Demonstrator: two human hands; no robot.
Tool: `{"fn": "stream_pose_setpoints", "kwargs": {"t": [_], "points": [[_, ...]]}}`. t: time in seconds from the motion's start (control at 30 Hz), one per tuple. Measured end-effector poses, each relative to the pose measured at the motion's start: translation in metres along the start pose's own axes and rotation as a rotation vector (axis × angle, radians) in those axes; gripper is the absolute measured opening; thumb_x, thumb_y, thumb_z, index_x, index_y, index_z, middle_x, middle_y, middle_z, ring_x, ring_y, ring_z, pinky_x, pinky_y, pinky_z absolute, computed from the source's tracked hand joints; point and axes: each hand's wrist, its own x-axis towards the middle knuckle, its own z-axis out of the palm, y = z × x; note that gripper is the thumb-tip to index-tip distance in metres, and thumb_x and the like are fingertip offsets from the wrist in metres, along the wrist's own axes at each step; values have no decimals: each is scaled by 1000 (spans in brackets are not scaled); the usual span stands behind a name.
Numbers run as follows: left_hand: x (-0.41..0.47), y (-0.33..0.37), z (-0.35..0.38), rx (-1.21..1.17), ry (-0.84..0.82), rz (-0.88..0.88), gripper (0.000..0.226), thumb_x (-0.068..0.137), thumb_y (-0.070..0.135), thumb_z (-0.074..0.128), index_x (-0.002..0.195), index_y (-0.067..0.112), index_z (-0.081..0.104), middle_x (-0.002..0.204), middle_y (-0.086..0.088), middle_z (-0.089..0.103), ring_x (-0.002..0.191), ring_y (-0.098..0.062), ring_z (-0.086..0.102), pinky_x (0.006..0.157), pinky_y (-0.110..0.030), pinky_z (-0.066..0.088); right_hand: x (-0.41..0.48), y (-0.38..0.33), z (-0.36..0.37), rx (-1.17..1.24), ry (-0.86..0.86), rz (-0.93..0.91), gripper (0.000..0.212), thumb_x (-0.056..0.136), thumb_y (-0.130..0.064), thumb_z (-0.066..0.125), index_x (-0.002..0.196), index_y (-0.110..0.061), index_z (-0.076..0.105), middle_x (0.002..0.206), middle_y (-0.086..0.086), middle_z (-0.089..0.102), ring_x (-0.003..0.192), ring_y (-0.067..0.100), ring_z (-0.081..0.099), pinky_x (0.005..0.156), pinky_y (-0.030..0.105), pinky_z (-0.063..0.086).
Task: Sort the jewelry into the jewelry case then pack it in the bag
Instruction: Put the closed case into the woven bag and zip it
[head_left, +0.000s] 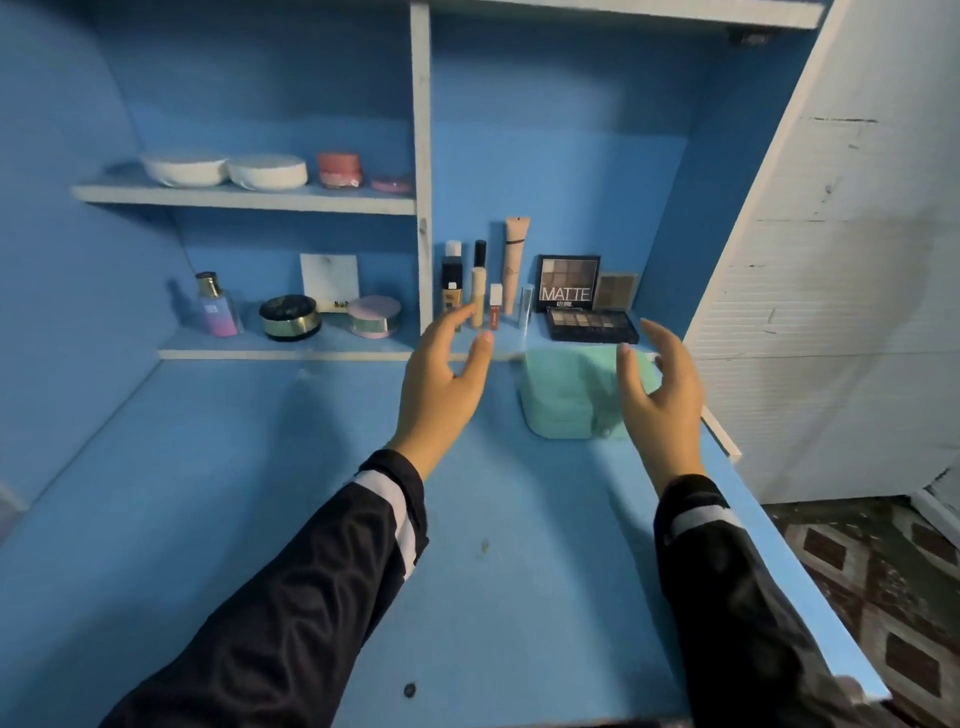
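Mint-green rounded jewelry case (569, 402) sits closed on blue painted desktop (260, 519), near its right edge
Left hand (441, 379) hovers left of the case, fingers loosely spread, holding nothing; right hand (662, 395) at its right side, fingers relaxed and empty, contact with case not determinable

Jewelry case (566, 395) — mint green, boxy, rounded corners, lid shut, small round snap at the front edge. Lies flat on blue desk (311, 493), far back on the right, close under the lower shelf (291, 354). Right side partly covered — outline blurred.
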Motion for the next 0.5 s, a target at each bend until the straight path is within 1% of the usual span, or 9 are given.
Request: {"fn": "stream_pose_setpoints", "kwargs": {"t": [0.07, 0.13, 0.2, 0.27, 0.33, 0.4, 0.5], "points": [[17, 10, -28, 35, 120, 148, 31, 98, 26, 57, 128, 17, 60, 127, 15, 56, 117, 16, 45, 101, -11, 35, 8, -25, 14, 31, 9, -86, 36, 96, -25, 58, 130, -13, 56, 127, -2, 58, 118, 10, 53, 102, 24, 41], [35, 25, -57, 72, 227, 288, 27, 98, 20, 58, 124, 13, 61, 123, 14, 58, 119, 7, 49, 103, -16, 37, 19, -54, 30, 79, 8, -169, 35, 95, -25, 59, 128, -13, 57, 122, -2, 60, 112, 13, 56, 98, 31, 46], [54, 40, -87, 130, 305, 406, 25, 97, 13, 58, 121, 9, 61, 123, 7, 60, 120, -2, 52, 105, -20, 37, 33, -87, 45, 134, -18, -237, 35, 95, -29, 59, 127, -15, 57, 120, -2, 62, 110, 15, 59, 97, 36, 47], [74, 51, -117, 193, 359, 498, 24, 96, 9, 57, 120, 7, 62, 122, -1, 61, 120, -10, 54, 106, -26, 39, 47, -121, 59, 179, -51, -311, 32, 95, -28, 61, 125, -17, 57, 121, -2, 62, 113, 12, 57, 99, 35, 45], [92, 59, -144, 226, 401, 545, 25, 96, 10, 58, 120, 6, 62, 124, -3, 59, 122, -14, 53, 107, -29, 39, 60, -152, 72, 208, -64, -392, 31, 95, -26, 61, 125, -17, 57, 122, -3, 61, 117, 9, 55, 101, 31, 44], [111, 67, -172, 257, 452, 582, 28, 96, 15, 59, 122, 6, 61, 128, -3, 57, 125, -16, 51, 108, -28, 37, 75, -181, 87, 240, -85, -444, 32, 95, -27, 61, 126, -18, 56, 122, -4, 61, 117, 8, 54, 102, 30, 44], [144, 79, -209, 274, 513, 593, 34, 96, 21, 60, 128, 8, 58, 131, 6, 52, 130, -13, 47, 111, -27, 34, 102, -218, 107, 270, -108, -521, 36, 95, -27, 62, 129, -18, 56, 126, -4, 59, 119, 6, 51, 103, 26, 42]]}}
